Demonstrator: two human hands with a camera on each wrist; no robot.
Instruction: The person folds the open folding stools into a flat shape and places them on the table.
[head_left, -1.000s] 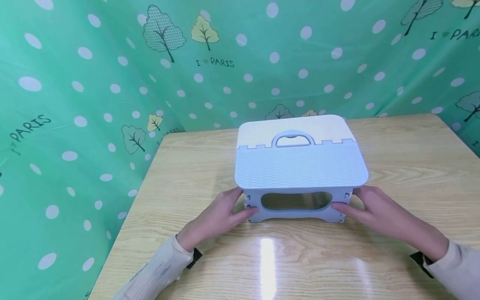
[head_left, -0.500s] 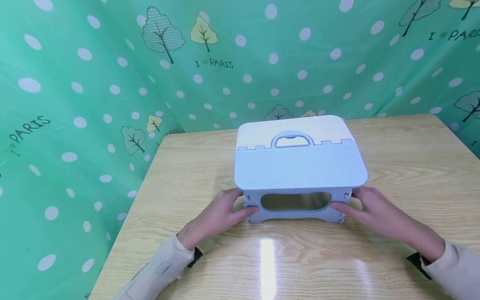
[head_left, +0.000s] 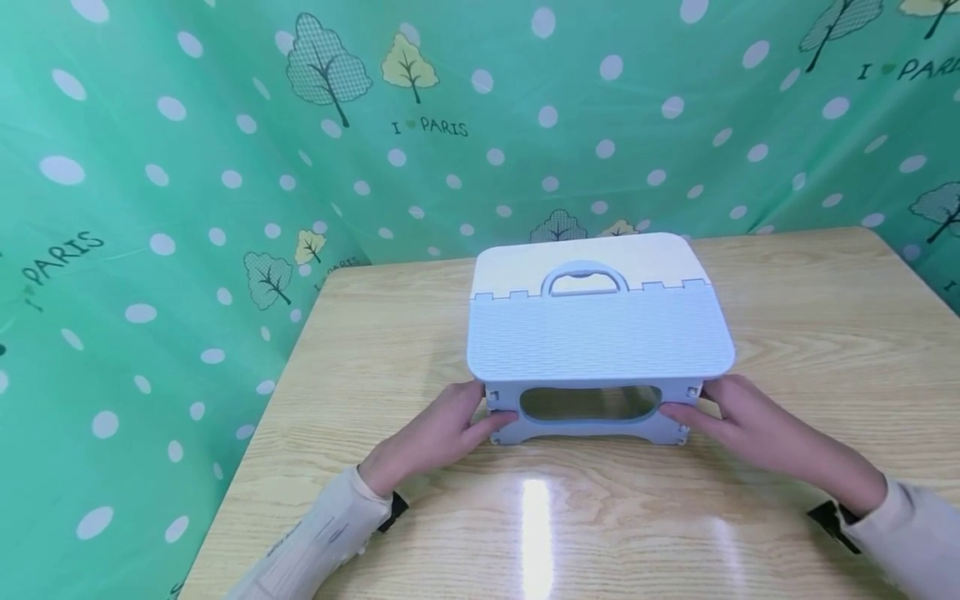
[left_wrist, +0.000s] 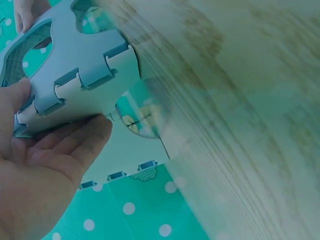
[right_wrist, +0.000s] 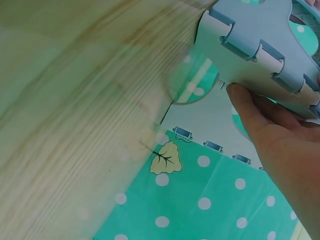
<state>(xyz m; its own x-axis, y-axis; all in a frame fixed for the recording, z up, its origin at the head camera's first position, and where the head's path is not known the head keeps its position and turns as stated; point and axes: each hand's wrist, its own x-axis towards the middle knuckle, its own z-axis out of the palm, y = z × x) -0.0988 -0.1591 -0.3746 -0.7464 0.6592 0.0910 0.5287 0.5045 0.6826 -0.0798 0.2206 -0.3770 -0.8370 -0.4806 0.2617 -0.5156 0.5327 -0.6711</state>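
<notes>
A blue and white folding step stool [head_left: 600, 333] stands upright on the wooden table, its legs unfolded and its carry handle [head_left: 585, 271] lying in the top panel. My left hand [head_left: 442, 425] grips the stool's left front leg edge, thumb on the front panel and fingers round the side. At the opposite edge my right hand [head_left: 757, 429] holds the stool the same way, thumb beside the oval opening. In the left wrist view the fingers [left_wrist: 75, 140] lie against the white side panel. The right wrist view shows the fingers [right_wrist: 245, 102] under the hinged edge on the other side.
The wooden table [head_left: 375, 350] spreads around the stool, with a bright light reflection in front of it. A green curtain [head_left: 187, 167] with white dots and trees hangs behind and along the left. Both forearms wear light sleeves with black bands.
Both hands keep their grip on the stool, which stays nearly in place. The right forearm has shifted slightly to the left.
</notes>
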